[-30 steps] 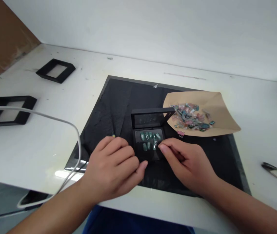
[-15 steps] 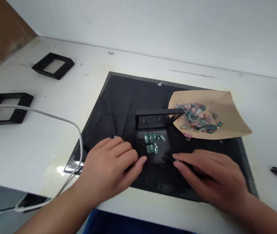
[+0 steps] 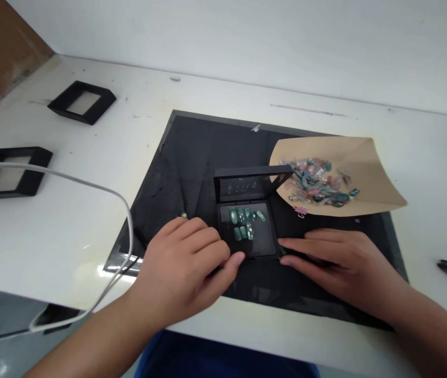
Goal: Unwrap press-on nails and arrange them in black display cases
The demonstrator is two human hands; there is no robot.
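Looking down in the head view, you have the green false nails (image 3: pixel 249 231) lying in the open black case (image 3: pixel 262 244), far and left of the fingertips of your right hand (image 3: pixel 345 268), and just far of your left thumb, which is the nearer. Most of their long axes run near to far; the rightmost nail slants. They look glossy, some with pale flecks, in two uneven rows. Your right thumb and forefinger stand slightly apart beside the case's right side; I cannot tell whether they pinch anything. Your left hand (image 3: pixel 186 268) is curled, its palm hidden, so I cannot tell its contents.
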